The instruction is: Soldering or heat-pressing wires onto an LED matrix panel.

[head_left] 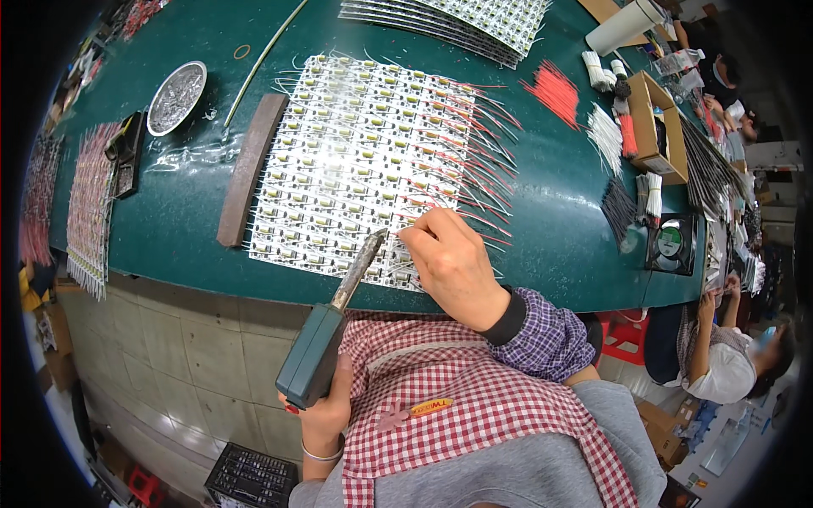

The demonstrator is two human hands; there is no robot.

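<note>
A white panel of many small circuit boards (339,169) lies on the green table, with thin red and white wires (487,161) fanning out from its right side. My left hand (332,405) is closed round the dark green handle of a soldering gun (309,356). The gun's metal tip reaches up over the panel's lower part. Just right of that tip, my right hand (453,262) is closed in a pinch low over the panel. What its fingertips grip is too small to make out, though wires lie beside them.
A brown bar (252,169) lies along the panel's left edge. Farther left are a metal bowl (177,99) and another wired panel (91,203). Stacked panels (500,25) lie at the back. Red wires (555,91), a cardboard box (659,127) and a fan (671,243) are right. Other people sit nearby.
</note>
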